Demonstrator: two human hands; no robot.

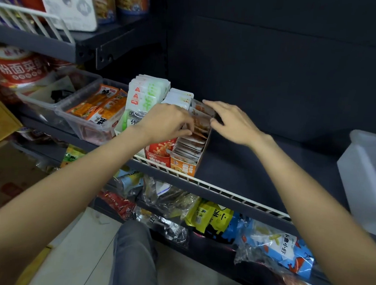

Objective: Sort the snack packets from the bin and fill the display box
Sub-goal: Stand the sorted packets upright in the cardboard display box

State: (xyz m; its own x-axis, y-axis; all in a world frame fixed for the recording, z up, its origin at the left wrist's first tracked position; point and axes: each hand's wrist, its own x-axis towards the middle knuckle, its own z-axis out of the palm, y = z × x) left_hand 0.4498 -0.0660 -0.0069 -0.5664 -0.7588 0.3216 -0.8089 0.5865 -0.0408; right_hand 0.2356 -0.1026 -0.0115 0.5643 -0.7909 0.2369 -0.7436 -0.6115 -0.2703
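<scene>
Near the centre of the frame, the orange display box (pixel 186 164) sits on the dark shelf (pixel 258 169), a row of snack packets (pixel 194 140) standing in it. The left hand (pixel 168 122) pinches packets mid-row; the right hand (pixel 230 123), fingers spread, touches the rearmost. A clear bin (pixel 88 115) lies left.

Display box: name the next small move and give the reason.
Probably press the loose packets down into the row. The left hand pinches them above the display box, the right hand steadies their far edge, and they stand higher than the packed ones.
</scene>
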